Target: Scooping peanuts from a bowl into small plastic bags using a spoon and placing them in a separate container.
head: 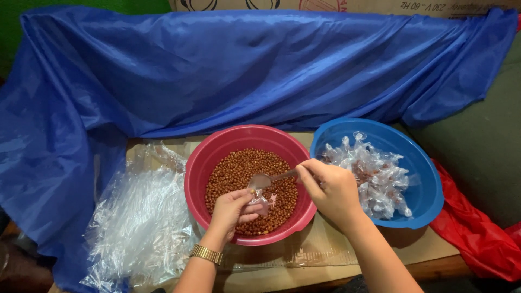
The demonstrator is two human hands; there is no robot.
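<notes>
A pink bowl [202, 163] full of brown roasted peanuts [239, 168] sits in the middle of the table. My left hand [230, 210] holds a small clear plastic bag [261, 202] over the peanuts; a gold watch band is on that wrist. My right hand [330, 189] grips a metal spoon [265, 179] and tips its bowl over the mouth of the bag. To the right, a blue bowl [429, 184] holds several small tied bags of peanuts [374, 176].
A heap of empty clear plastic bags [144, 222] lies left of the pink bowl. Flattened cardboard [325, 252] covers the table. A blue plastic sheet [217, 70] drapes across the back and left. Red plastic [477, 239] lies at the right.
</notes>
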